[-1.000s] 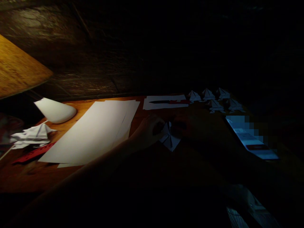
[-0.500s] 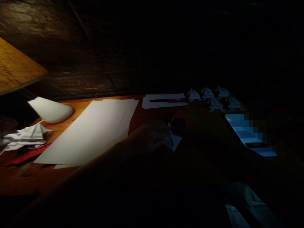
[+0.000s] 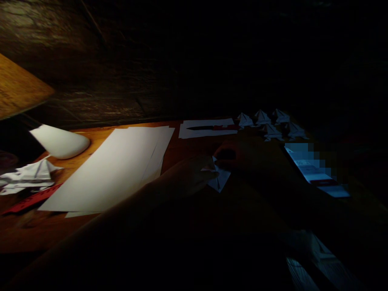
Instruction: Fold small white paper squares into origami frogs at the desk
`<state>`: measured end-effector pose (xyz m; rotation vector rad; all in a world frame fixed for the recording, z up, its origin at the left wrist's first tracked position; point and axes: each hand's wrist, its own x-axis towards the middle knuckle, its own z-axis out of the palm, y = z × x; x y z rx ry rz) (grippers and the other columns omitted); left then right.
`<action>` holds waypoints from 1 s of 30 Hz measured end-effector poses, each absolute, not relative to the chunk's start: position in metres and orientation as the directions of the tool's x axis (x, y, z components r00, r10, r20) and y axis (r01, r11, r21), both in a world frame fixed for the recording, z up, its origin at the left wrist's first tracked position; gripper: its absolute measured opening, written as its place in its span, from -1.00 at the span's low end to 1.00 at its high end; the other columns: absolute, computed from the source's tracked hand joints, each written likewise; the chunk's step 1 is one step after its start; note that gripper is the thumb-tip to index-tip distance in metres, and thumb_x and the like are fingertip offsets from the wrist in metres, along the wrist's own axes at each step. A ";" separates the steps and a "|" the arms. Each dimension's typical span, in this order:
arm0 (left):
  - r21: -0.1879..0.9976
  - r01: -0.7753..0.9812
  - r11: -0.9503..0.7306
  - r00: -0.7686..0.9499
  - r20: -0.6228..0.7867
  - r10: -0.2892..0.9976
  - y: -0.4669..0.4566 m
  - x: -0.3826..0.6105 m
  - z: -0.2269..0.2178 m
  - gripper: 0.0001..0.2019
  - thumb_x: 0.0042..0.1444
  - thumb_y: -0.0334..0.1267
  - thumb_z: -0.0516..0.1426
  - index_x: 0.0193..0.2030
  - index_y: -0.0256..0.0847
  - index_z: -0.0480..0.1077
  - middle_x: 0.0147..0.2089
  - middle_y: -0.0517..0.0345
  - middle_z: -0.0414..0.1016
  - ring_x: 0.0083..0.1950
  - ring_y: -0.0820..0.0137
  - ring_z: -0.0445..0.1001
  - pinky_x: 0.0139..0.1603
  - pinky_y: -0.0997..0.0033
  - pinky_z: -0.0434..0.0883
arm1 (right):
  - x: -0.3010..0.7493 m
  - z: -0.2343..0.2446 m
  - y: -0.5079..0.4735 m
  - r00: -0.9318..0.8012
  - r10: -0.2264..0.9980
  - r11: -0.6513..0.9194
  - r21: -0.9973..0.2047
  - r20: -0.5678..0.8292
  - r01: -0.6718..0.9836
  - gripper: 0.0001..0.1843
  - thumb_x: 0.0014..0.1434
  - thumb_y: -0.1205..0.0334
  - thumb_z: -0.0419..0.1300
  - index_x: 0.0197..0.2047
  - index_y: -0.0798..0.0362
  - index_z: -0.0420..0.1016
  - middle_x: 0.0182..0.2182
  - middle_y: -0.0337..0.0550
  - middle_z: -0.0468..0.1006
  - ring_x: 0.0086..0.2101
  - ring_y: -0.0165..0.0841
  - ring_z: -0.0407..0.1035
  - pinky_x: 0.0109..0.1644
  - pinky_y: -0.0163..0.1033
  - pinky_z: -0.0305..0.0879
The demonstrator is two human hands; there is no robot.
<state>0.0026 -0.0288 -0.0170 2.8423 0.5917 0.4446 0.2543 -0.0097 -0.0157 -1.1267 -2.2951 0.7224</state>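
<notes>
In deep shadow, a left hand (image 3: 190, 173) sets its fingers on the left side of a small folded paper (image 3: 222, 180) at mid-table (image 3: 24, 236), while a right hand (image 3: 238, 155) curls at its top; whether either pinches it, one cannot tell. White sheets (image 3: 106, 169) lie left, a knife (image 3: 216, 127) and five paper figures (image 3: 272, 131) beyond, a lit phone (image 3: 315, 173) right.

It seems to be a room in a home, although which room I cannot tell. A wooden table (image 3: 33, 234) stands before a dark, rough wall (image 3: 91, 81) — beside it hangs a yellowish lampshade (image 3: 21, 89). White sheets (image 3: 106, 169) and a lit phone (image 3: 303, 163) lie there, as on a private desk.
</notes>
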 end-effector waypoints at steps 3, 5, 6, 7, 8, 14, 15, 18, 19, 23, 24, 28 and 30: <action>0.292 0.356 -0.888 0.881 0.213 0.423 -0.030 0.001 -0.019 -0.72 0.42 -0.31 0.03 0.15 -0.12 0.49 0.18 -0.02 0.48 0.05 0.30 0.54 -0.02 0.32 0.55 | 0.254 -0.018 -0.009 -0.555 0.808 0.532 -0.652 0.200 0.540 -0.77 0.21 0.13 0.30 -0.07 -0.05 0.66 -0.09 -0.13 0.65 -0.15 -0.26 0.52 -0.07 -0.15 0.36; 0.290 0.344 -0.893 0.882 0.226 0.413 -0.031 0.000 -0.019 -0.72 0.43 -0.31 0.03 0.15 -0.14 0.48 0.20 -0.02 0.48 0.07 0.31 0.55 0.00 0.32 0.56 | 0.253 -0.017 -0.009 -0.559 0.805 0.533 -0.657 0.198 0.534 -0.77 0.23 0.12 0.29 -0.08 -0.04 0.66 -0.09 -0.13 0.66 -0.15 -0.26 0.52 -0.07 -0.15 0.36; 0.288 0.340 -0.895 0.881 0.234 0.410 -0.031 0.000 -0.019 -0.73 0.44 -0.31 0.03 0.15 -0.15 0.49 0.20 -0.02 0.48 0.08 0.31 0.55 0.01 0.32 0.56 | 0.253 -0.017 -0.009 -0.557 0.805 0.532 -0.661 0.201 0.529 -0.78 0.23 0.13 0.29 -0.08 -0.04 0.66 -0.09 -0.12 0.66 -0.14 -0.25 0.52 -0.05 -0.15 0.36; 0.283 0.336 -0.898 0.881 0.242 0.406 -0.030 0.001 -0.019 -0.73 0.44 -0.31 0.03 0.14 -0.15 0.49 0.19 -0.02 0.49 0.09 0.31 0.55 0.02 0.32 0.56 | 0.252 -0.016 -0.009 -0.554 0.807 0.529 -0.666 0.204 0.526 -0.78 0.22 0.14 0.29 -0.08 -0.04 0.66 -0.08 -0.12 0.66 -0.13 -0.25 0.52 -0.04 -0.14 0.36; 0.278 0.331 -0.902 0.882 0.250 0.400 -0.030 0.001 -0.019 -0.73 0.44 -0.31 0.02 0.14 -0.15 0.49 0.18 -0.02 0.50 0.09 0.31 0.55 0.02 0.31 0.57 | 0.252 -0.016 -0.009 -0.548 0.811 0.525 -0.669 0.206 0.526 -0.78 0.21 0.16 0.30 -0.08 -0.04 0.66 -0.06 -0.12 0.66 -0.12 -0.24 0.52 -0.02 -0.14 0.36; 0.260 0.257 -0.931 0.868 0.361 0.340 -0.024 0.001 -0.023 -0.76 0.39 -0.35 0.07 0.08 -0.18 0.51 0.06 -0.01 0.59 0.11 0.26 0.54 0.11 0.18 0.55 | 0.252 -0.017 -0.009 -0.553 0.815 0.487 -0.721 0.173 0.493 -0.72 0.17 0.24 0.30 -0.03 -0.02 0.65 -0.06 -0.14 0.67 -0.14 -0.27 0.53 -0.07 -0.19 0.37; 0.268 0.252 -0.930 0.866 0.367 0.341 -0.024 0.001 -0.023 -0.76 0.38 -0.36 0.08 0.08 -0.17 0.51 0.06 0.00 0.59 0.12 0.26 0.53 0.12 0.17 0.54 | 0.252 -0.017 -0.008 -0.558 0.812 0.482 -0.737 0.171 0.474 -0.71 0.16 0.26 0.29 -0.02 -0.02 0.64 -0.07 -0.15 0.67 -0.15 -0.28 0.53 -0.09 -0.21 0.37; 0.291 0.251 -0.923 0.870 0.350 0.347 -0.023 0.001 -0.022 -0.77 0.38 -0.38 0.08 0.07 -0.17 0.51 0.04 0.00 0.60 0.11 0.27 0.53 0.13 0.16 0.53 | 0.250 -0.019 -0.008 -0.566 0.805 0.475 -0.768 0.181 0.430 -0.67 0.14 0.33 0.27 0.00 -0.01 0.63 -0.07 -0.15 0.67 -0.16 -0.30 0.53 -0.11 -0.22 0.38; 0.297 0.249 -0.922 0.870 0.349 0.348 -0.024 0.001 -0.021 -0.77 0.38 -0.38 0.08 0.06 -0.18 0.51 0.03 0.00 0.60 0.11 0.27 0.52 0.12 0.17 0.52 | 0.249 -0.019 -0.007 -0.562 0.805 0.475 -0.773 0.190 0.420 -0.65 0.14 0.35 0.26 0.00 -0.01 0.63 -0.07 -0.14 0.67 -0.17 -0.30 0.52 -0.12 -0.22 0.38; 0.344 0.251 -0.905 0.866 0.337 0.368 -0.026 0.002 -0.016 -0.76 0.36 -0.39 0.08 0.06 -0.20 0.51 0.00 -0.02 0.59 0.07 0.27 0.52 0.07 0.20 0.52 | 0.248 -0.019 -0.005 -0.584 0.778 0.503 -0.786 0.231 0.360 -0.74 0.11 0.42 0.23 -0.16 0.01 0.67 -0.18 -0.15 0.67 -0.22 -0.33 0.53 -0.13 -0.23 0.39; 0.351 0.256 -0.901 0.866 0.330 0.375 -0.026 0.002 -0.015 -0.76 0.35 -0.40 0.09 0.06 -0.20 0.52 0.00 -0.02 0.59 0.06 0.27 0.52 0.05 0.21 0.52 | 0.248 -0.020 -0.005 -0.598 0.764 0.515 -0.788 0.243 0.338 -0.77 0.11 0.43 0.22 -0.23 0.02 0.66 -0.22 -0.16 0.67 -0.23 -0.33 0.53 -0.13 -0.23 0.40; 0.332 0.280 -0.901 0.863 0.324 0.387 -0.029 0.002 -0.013 -0.76 0.35 -0.40 0.08 0.06 -0.20 0.51 -0.03 -0.03 0.57 0.04 0.26 0.50 0.01 0.23 0.52 | 0.251 -0.022 0.000 -0.634 0.723 0.561 -0.768 0.274 0.308 -0.80 0.10 0.46 0.21 -0.30 0.04 0.64 -0.24 -0.16 0.64 -0.25 -0.34 0.52 -0.13 -0.21 0.40; 0.329 0.287 -0.900 0.864 0.317 0.391 -0.030 0.003 -0.013 -0.75 0.36 -0.39 0.07 0.08 -0.21 0.50 -0.01 -0.04 0.55 0.05 0.27 0.49 0.03 0.23 0.52 | 0.253 -0.021 0.002 -0.648 0.711 0.584 -0.743 0.274 0.326 -0.79 0.10 0.47 0.22 -0.28 0.03 0.64 -0.22 -0.17 0.64 -0.23 -0.34 0.52 -0.10 -0.21 0.39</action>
